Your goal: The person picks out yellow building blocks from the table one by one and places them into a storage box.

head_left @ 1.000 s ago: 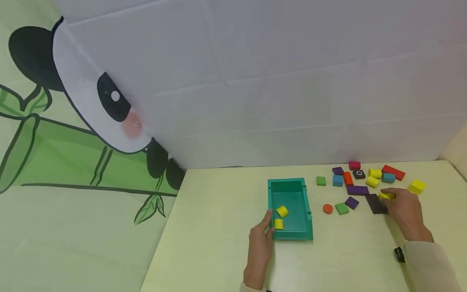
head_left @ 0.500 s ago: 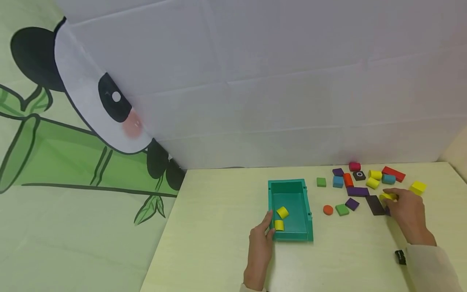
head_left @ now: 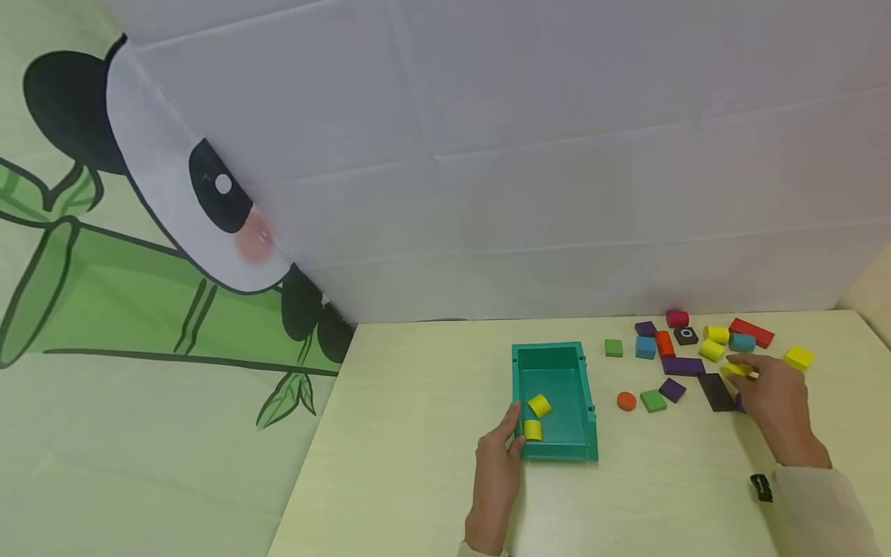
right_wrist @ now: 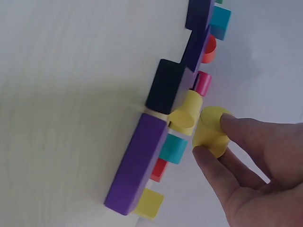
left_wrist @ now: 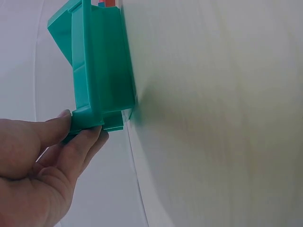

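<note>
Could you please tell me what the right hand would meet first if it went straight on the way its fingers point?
Most likely the nearer loose yellow cylinder, just past the right hand in the head view, though the hand may be high enough to clear it.

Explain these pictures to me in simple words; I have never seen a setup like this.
There is no machine here: a person is working with two bare hands. The wide view is filmed from the person's head, looking forward and down. The two close views are filmed from the wrists, one for each hand, so the scene looks turned sideways there.

On the table is a green tray with two yellow blocks inside. To its right lie loose blocks of many colours and shapes, among them an orange disc and a long purple block.

The left hand grips the tray near its lower left corner. The right hand pinches another yellow block.
</note>
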Tool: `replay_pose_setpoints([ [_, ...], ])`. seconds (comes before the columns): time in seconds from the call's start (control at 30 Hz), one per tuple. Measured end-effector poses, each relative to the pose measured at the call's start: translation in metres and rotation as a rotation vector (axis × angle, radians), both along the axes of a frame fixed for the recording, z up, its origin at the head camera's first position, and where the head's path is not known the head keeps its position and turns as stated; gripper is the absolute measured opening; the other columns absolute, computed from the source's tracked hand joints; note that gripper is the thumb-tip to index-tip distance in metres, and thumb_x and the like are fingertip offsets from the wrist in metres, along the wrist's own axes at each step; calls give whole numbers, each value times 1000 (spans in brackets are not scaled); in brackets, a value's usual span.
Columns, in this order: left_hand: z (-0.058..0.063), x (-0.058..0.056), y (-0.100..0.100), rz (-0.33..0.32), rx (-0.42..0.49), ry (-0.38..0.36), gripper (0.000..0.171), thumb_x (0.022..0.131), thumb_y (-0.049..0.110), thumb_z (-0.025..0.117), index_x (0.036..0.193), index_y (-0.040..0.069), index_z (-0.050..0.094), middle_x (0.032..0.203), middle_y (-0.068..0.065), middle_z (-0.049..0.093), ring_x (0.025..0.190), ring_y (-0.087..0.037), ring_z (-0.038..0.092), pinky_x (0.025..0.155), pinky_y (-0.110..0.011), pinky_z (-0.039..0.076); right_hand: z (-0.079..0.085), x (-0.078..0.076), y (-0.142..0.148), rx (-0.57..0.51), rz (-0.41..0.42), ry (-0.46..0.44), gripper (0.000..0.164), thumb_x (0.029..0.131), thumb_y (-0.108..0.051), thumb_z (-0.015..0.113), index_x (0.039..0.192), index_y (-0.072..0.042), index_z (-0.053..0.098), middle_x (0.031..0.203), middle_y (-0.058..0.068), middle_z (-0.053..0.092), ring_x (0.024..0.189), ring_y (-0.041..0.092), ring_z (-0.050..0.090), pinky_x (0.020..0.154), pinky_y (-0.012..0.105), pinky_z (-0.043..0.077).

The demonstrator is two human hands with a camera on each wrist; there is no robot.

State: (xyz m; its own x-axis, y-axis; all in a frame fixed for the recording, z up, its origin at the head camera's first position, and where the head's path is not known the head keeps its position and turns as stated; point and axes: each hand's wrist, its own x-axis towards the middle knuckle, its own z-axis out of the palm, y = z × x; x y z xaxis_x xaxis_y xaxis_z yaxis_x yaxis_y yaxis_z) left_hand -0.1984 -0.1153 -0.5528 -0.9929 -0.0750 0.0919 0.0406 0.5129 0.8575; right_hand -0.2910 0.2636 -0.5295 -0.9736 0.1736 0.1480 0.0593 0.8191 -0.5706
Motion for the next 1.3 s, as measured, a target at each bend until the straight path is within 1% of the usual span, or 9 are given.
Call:
replay_pose_setpoints([
  [0.13, -1, 0, 0, -1, 1, 9, 57, 85, 0, 60, 135, 21, 41, 136, 0, 41, 119, -10, 36, 98, -35, 38, 4, -1, -5, -4, 31, 46, 30, 81, -2, 65, 110, 4, 59, 97, 30, 58, 62, 28, 52, 42, 31, 45],
  [0.37, -1, 0, 0, -7, -14, 34, 57, 84, 0, 60, 134, 20, 42, 135, -3, 42, 118, -10, 37, 97, -34, 39, 14, -1, -22, -22, 62, 58, 29, 81, -2, 65, 110, 1, 60, 101, 28, 58, 85, 40, 52, 50, 32, 49],
  [0.5, -1, -1, 0, -10, -17, 38, 56, 84, 0, 60, 134, 18, 42, 136, -3, 41, 118, -10, 36, 97, -34, 39, 19, 1, -33, -46, 87, 51, 30, 83, -1, 63, 112, 0, 60, 105, 28, 57, 93, 43, 49, 57, 40, 53],
  [0.6, -1, 0, 0, -12, -15, 35, 56, 85, 0, 60, 134, 19, 42, 136, -2, 41, 119, -10, 36, 97, -33, 39, 21, 2, -43, -59, 108, 53, 31, 83, -1, 63, 113, -1, 60, 107, 27, 57, 92, 42, 50, 60, 45, 54],
  [0.8, -1, 0, 0, -11, -16, 30, 57, 85, 1, 60, 135, 21, 41, 136, 3, 40, 118, -9, 36, 96, -33, 39, 23, -1, -63, -86, 144, 52, 31, 82, -1, 64, 112, -2, 61, 106, 25, 58, 80, 34, 54, 52, 30, 52],
  [0.97, -2, 0, 0, -4, -19, 27, 58, 84, 2, 61, 135, 23, 41, 135, 3, 40, 118, -10, 37, 96, -34, 40, 25, -1, -80, -97, 189, 97, 31, 80, 0, 66, 110, -3, 62, 105, 22, 60, 75, 29, 52, 50, 27, 49],
  [1.07, -2, 0, 0, 0, -20, 26, 58, 84, 2, 61, 134, 24, 41, 135, 5, 40, 118, -9, 37, 96, -34, 40, 26, -1, -91, -97, 224, 124, 31, 79, 0, 67, 109, -3, 63, 104, 21, 61, 76, 29, 54, 51, 31, 51],
  [1.23, -2, 0, 0, 1, -16, 25, 58, 84, 2, 61, 134, 24, 41, 134, 7, 40, 118, -9, 37, 96, -33, 40, 27, -1, -109, -100, 272, 133, 31, 79, 0, 67, 110, -4, 62, 105, 19, 62, 88, 35, 57, 67, 48, 54],
  [1.3, -2, 0, 0, 2, -15, 25, 59, 84, 2, 61, 134, 24, 41, 134, 7, 40, 117, -9, 37, 96, -33, 40, 28, -1, -116, -104, 282, 134, 31, 79, 0, 67, 109, -5, 63, 106, 18, 62, 92, 35, 56, 71, 50, 54],
])
